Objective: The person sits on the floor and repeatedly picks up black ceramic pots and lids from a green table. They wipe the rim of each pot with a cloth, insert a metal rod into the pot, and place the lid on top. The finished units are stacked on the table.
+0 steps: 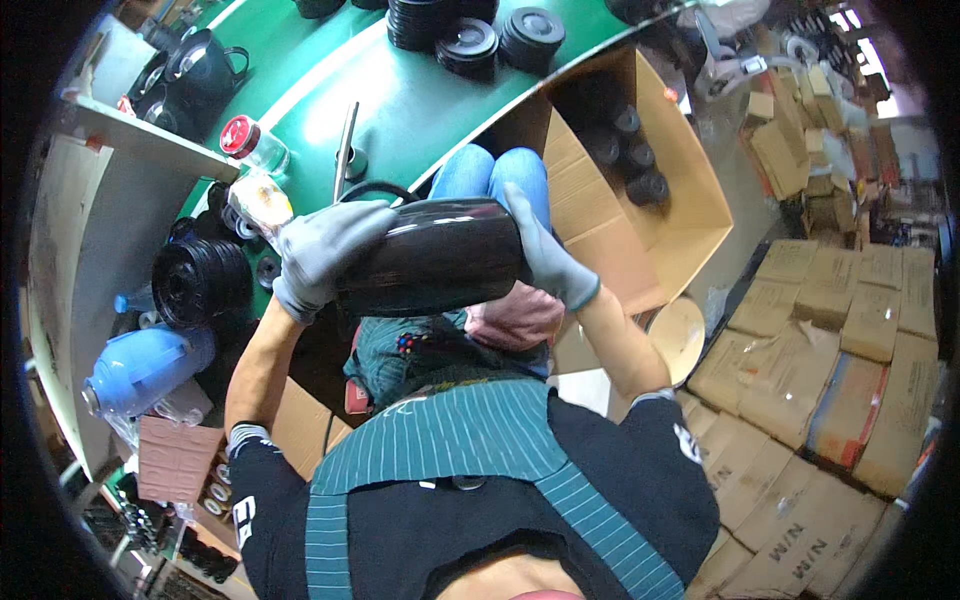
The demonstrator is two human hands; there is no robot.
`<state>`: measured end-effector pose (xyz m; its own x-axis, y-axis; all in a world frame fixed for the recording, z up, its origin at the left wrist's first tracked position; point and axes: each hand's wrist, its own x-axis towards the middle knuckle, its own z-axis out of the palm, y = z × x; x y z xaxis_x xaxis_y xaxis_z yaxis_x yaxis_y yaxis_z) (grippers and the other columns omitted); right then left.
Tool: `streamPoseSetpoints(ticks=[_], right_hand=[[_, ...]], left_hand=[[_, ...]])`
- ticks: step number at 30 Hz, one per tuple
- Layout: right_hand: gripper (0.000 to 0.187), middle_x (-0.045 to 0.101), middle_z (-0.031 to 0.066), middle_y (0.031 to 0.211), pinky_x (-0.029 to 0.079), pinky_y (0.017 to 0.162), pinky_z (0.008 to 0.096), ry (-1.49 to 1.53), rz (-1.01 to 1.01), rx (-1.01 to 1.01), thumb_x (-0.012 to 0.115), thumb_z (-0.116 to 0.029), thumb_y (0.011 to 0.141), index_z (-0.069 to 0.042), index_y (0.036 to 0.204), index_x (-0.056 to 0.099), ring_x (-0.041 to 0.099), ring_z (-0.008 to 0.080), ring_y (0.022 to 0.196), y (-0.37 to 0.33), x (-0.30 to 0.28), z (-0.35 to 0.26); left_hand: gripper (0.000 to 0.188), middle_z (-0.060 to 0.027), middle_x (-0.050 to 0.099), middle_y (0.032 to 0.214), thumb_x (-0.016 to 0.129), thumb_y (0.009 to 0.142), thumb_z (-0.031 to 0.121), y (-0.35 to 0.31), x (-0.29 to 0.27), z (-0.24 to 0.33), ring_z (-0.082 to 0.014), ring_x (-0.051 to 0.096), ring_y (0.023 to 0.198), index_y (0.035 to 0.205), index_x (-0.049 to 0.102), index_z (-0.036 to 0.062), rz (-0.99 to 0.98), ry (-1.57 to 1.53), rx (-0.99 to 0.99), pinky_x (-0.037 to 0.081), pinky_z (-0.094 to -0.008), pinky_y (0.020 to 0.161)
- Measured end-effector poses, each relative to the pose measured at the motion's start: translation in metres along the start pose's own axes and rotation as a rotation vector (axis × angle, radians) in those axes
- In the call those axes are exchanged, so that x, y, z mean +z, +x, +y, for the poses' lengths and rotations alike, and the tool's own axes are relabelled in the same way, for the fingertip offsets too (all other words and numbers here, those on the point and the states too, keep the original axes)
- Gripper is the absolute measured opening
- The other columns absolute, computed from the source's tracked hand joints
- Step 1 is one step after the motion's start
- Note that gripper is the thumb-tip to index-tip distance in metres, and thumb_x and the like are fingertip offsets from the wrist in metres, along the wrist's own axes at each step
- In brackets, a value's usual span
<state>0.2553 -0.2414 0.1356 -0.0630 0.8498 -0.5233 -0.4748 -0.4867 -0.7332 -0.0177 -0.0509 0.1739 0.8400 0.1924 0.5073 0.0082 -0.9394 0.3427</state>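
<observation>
A glossy black jug lies on its side above my lap, with a dark curved handle at its far left. My left hand, in a grey glove, is wrapped round its left end. At the other end my right hand, gloved alike, presses against it with the fingers stretched along the end. The jug is held between both hands. Just under its right end a pink cloth rests on my lap. Beyond my left hand, a metal rod stands at the near edge of the green table.
Black round lids are stacked on the table. A red-lidded clear jar stands at left, above black round parts and a blue jug. An open carton holding black parts sits at right, with stacked cartons behind it.
</observation>
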Motion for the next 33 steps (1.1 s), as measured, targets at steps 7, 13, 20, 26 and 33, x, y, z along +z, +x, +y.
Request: streamPoseSetpoints(ticks=[7,13,20,26,33], right_hand=[[0.092,0.011,0.0184,0.182,0.018,0.134,0.042,-0.764,0.122,-1.092,0.046,-0.062,0.112,-0.007,0.176,0.01,0.015,0.0277,0.168,-0.02,0.032,0.005],[0.058,0.051,0.0128,0.162,0.033,0.128,0.0357,-0.165,0.211,-0.591,0.024,-0.038,0.122,-0.001,0.164,0.042,0.05,0.0207,0.146,0.007,-0.017,0.049],[0.061,0.063,0.0123,0.153,0.046,0.12,0.0374,-0.379,0.21,-0.578,0.052,-0.046,0.111,-0.006,0.156,0.058,0.062,0.0227,0.137,-0.04,-0.039,-0.048],[0.059,0.072,0.0214,0.129,0.054,0.105,0.0469,-1.262,0.245,-0.681,0.076,-0.049,0.093,-0.006,0.132,0.073,0.069,0.0416,0.119,0.002,-0.026,0.0],[0.065,0.064,0.0225,0.15,0.044,0.121,0.0455,-0.497,0.382,-0.758,0.052,-0.054,0.113,-0.002,0.152,0.058,0.061,0.0359,0.14,0.025,-0.002,0.037]], left_hand=[[0.04,-0.0092,0.077,0.121,0.077,0.094,0.014,-0.097,0.075,-0.037,-0.0177,0.071,0.109,0.13,0.073,-0.0036,0.181,-1.059,-0.826,0.058,-0.0346,0.098],[0.06,-0.0209,0.078,0.119,0.082,0.077,0.027,0.018,-0.003,0.006,-0.0389,0.079,0.104,0.13,0.074,0.002,-0.035,-0.071,-0.079,0.062,-0.0443,0.092],[0.075,-0.0251,0.067,0.142,0.086,0.082,0.019,-0.015,0.105,0.05,-0.0404,0.07,0.124,0.15,0.058,0.0026,0.177,-0.174,-0.165,0.058,-0.0493,0.104],[0.052,-0.0191,0.071,0.127,0.079,0.078,0.003,-0.03,0.129,-0.006,-0.0421,0.063,0.125,0.129,0.072,0.0033,-0.051,-0.168,-0.121,0.048,-0.0555,0.109],[0.072,-0.0252,0.068,0.138,0.071,0.1,0.049,-0.039,0.162,-0.152,-0.0423,0.067,0.122,0.155,0.055,0.0046,-0.03,0.383,-1.059,0.054,-0.0504,0.102]])
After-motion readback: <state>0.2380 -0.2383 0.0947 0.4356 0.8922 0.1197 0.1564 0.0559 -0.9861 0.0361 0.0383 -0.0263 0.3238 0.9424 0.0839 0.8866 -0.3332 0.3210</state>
